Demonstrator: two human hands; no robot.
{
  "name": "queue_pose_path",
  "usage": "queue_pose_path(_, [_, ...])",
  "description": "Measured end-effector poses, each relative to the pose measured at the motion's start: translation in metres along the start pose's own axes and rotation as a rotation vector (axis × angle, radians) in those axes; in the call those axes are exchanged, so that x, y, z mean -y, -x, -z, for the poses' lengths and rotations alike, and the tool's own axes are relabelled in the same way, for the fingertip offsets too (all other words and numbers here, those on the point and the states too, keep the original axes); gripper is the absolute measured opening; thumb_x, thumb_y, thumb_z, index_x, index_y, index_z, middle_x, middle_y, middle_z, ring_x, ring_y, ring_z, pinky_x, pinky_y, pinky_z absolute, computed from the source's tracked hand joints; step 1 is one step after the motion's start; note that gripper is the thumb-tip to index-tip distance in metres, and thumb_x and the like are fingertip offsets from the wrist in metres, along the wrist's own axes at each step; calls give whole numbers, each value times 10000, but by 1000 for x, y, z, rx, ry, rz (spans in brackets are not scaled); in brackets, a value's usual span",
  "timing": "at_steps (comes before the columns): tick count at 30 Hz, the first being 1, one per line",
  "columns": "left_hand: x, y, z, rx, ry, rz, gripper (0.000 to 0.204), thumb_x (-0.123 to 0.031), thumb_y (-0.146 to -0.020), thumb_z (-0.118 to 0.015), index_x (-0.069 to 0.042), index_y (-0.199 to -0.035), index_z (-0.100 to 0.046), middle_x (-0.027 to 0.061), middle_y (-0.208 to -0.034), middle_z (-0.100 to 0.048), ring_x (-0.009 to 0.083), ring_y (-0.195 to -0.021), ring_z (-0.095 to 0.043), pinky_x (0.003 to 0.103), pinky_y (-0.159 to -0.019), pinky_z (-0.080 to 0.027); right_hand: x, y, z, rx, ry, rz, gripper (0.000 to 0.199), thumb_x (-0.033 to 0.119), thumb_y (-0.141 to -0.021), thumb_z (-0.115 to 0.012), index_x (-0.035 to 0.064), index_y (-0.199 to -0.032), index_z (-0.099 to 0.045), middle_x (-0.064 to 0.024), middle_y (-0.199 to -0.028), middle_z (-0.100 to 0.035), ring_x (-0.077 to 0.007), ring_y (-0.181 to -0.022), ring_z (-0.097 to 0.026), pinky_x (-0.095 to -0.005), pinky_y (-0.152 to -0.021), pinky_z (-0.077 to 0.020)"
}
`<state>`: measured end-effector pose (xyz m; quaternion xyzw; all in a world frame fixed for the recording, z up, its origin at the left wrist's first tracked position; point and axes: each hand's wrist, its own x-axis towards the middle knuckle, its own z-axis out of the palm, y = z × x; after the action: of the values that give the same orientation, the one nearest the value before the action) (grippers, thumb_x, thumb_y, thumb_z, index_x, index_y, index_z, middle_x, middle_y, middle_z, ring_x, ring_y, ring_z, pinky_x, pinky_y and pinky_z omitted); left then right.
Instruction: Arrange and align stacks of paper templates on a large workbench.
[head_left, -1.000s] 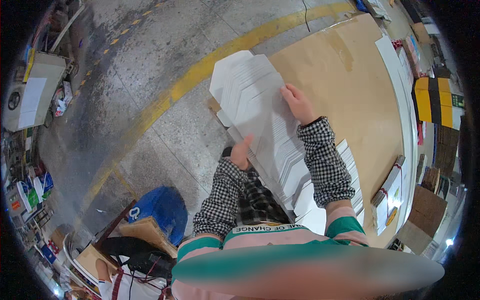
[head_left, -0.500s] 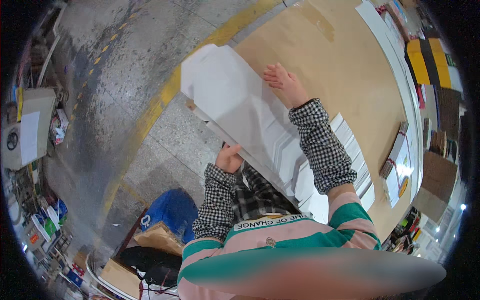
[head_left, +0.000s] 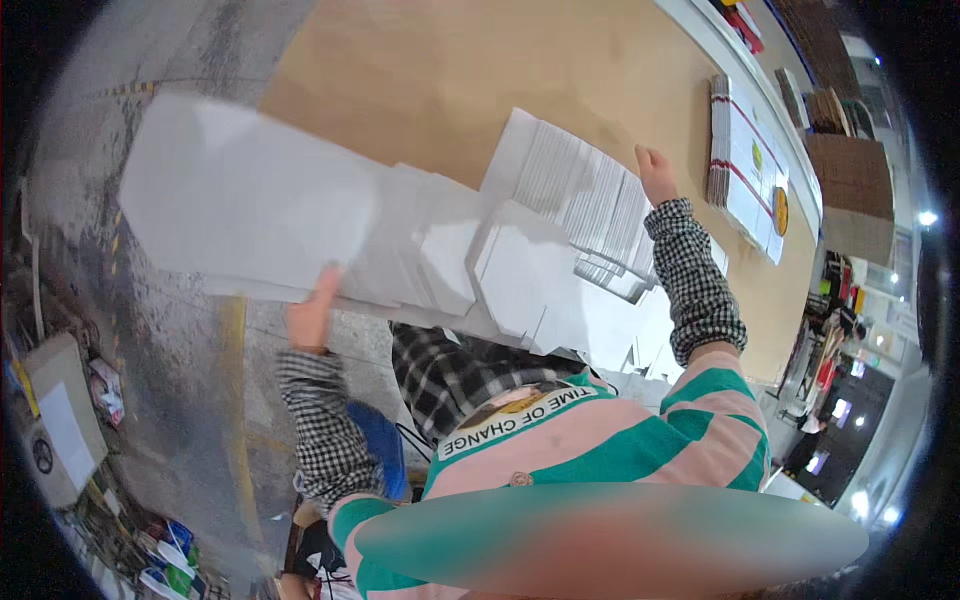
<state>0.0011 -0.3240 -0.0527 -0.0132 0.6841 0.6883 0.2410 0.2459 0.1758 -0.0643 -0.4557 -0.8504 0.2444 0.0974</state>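
Observation:
Long white cardboard sheets (head_left: pixel 250 190) lie in a loose, overlapping pile along the table's near side, their left end jutting out over the floor. My left hand (head_left: pixel 312 312) grips the pile's near edge, thumb over the top and the other fingers hidden beneath. A row of fanned white sheets (head_left: pixel 585 185) sits beyond the pile. At its right end is my right hand (head_left: pixel 657 175), loosely bent with nothing in it; whether it touches the sheets I cannot tell. Folded white pieces (head_left: pixel 530 265) lie between the two hands.
The brown-topped table (head_left: pixel 400 70) has a pale raised rim (head_left: pixel 790 140) on its far right. A strapped bundle of printed cartons (head_left: pixel 745 165) rests there. On the floor, a blue bin (head_left: pixel 378 445) stands by my left forearm, and a grey machine (head_left: pixel 65 420) is farther left.
The view has turned, and the white pile now points left. My left hand has moved left along its edge. My right hand has gone from above the pile to the fanned row's right end.

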Motion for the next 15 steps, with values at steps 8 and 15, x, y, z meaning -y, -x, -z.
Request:
queue_pose_path(8, [-32, -23, 3, 31, -800, 34, 457, -294, -813, -585, 32, -1126, -512, 159, -1104, -558, 261, -1023, -523, 335, -852, -411, -61, 14, 0, 169, 339, -20, 493, 442, -808, -500, -22, -946, -593, -224, -899, -590, -349, -905, -544, -387, -823, -419])
queue_pose_path(15, [-16, -32, 26, -70, -368, 23, 441, -290, -814, -579, 41, -1101, -526, 175, -1110, -554, 263, -1029, -521, 338, -866, -404, -46, 15, -12, 205, 411, -120, 533, 501, -800, -459, 43, -1051, -571, -204, -1041, -548, -345, -1034, -489, -414, -907, -377])
